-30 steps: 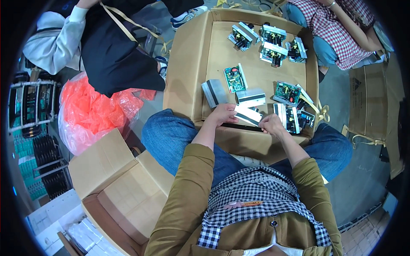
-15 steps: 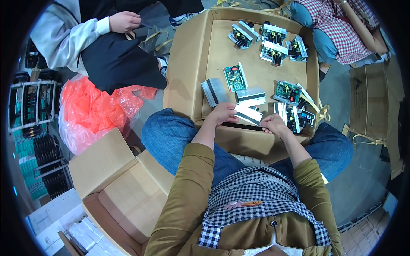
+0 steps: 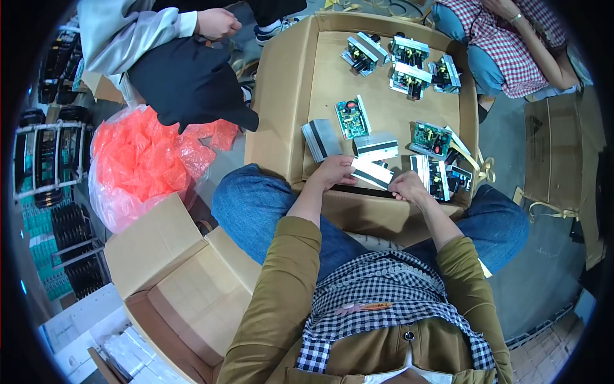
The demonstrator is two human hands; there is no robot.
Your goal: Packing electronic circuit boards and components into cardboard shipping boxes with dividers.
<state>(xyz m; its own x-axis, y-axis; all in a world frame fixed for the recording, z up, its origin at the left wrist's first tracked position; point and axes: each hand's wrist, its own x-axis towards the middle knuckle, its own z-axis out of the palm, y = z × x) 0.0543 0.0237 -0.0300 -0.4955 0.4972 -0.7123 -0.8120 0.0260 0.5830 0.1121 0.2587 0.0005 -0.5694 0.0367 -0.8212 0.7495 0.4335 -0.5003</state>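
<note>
Over the near edge of the big cardboard box, I hold a silver metal heat sink (image 3: 373, 171) with a black strip along its face. My left hand (image 3: 335, 171) is closed round its left end. The fingers of my right hand (image 3: 410, 186) pinch at its right end, where the strip runs out; whether they grip the strip or the metal is too small to tell. Just beyond lie another heat sink (image 3: 375, 146), a tilted one (image 3: 322, 140) and a green circuit board (image 3: 352, 118) with a metal plate. More boards (image 3: 432, 139) crowd near my right hand.
Several boards (image 3: 409, 77) sit at the far side of the cardboard box (image 3: 281, 102). An open carton (image 3: 185, 307) stands at my left, below a bag of red plastic wrap (image 3: 147, 160). One person (image 3: 192, 77) sits far left, another (image 3: 511, 57) far right.
The person at the far left has shifted to the right, sleeve and hand with them. My hands and the heat sink are almost in the same place.
</note>
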